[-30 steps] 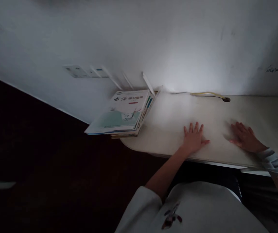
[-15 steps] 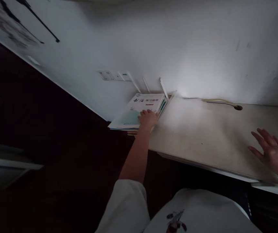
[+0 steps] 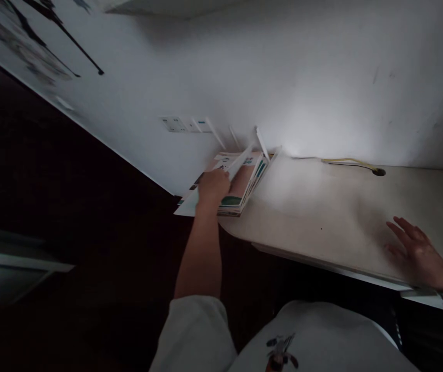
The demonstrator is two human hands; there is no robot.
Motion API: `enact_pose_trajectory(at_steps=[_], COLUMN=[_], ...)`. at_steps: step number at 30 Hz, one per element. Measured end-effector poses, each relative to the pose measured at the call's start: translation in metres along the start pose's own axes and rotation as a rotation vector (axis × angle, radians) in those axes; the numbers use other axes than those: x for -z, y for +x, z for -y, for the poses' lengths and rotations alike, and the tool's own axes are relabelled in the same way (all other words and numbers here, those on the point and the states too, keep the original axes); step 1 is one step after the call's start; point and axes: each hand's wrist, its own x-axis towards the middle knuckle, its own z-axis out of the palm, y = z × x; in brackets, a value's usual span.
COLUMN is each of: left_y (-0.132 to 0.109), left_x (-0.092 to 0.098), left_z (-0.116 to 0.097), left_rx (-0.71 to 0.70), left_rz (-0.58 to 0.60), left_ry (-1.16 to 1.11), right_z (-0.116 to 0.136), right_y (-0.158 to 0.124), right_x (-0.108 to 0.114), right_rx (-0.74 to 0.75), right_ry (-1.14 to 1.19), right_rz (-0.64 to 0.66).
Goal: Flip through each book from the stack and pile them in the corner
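At the left end of the desk lies a stack of books [image 3: 244, 181], with pinkish and green cover parts showing. My left hand [image 3: 214, 187] is closed on the top book [image 3: 188, 205], a thin one with a pale cover. That book is tilted, its right edge raised off the stack, and my hand hides much of it. How my fingertips sit under the edge is hidden. Over the right part of the desk [image 3: 306, 206], my right hand [image 3: 423, 253] has its fingers apart and holds nothing. Whether it touches the desktop I cannot tell.
White upright rods [image 3: 260, 140] stand behind the stack against the wall. A wall socket [image 3: 173, 124] is to their left. A yellow cable [image 3: 347, 159] runs along the wall to a round hole [image 3: 378, 172] in the desk. The floor at left is dark.
My left hand has gone from resting flat on the top book to gripping it, moving left and tilting the book up. My right hand has shifted slightly left and down.
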Motion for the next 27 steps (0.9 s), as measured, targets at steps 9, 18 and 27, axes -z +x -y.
enact_pose_trajectory(at_steps=[9,18,27], left_y=[-0.053,-0.067,-0.092], left_x=[0.100,0.048,0.013], left_z=[-0.024,-0.142,-0.227], left_rx=[-0.070,-0.295,-0.594], left_rz=[-0.522,-0.114,0.312], left_ry=[-0.613,-1.204,-1.252], right_z=[0.008,0.034,0.054], right_y=[-0.003,0.021,0.052], right_x=[-0.011,0.036,0.043], right_rx=[0.071,-0.125,-0.249], right_ry=[0.072,0.271,1.060], right_rz=[0.153,0.108,0.047])
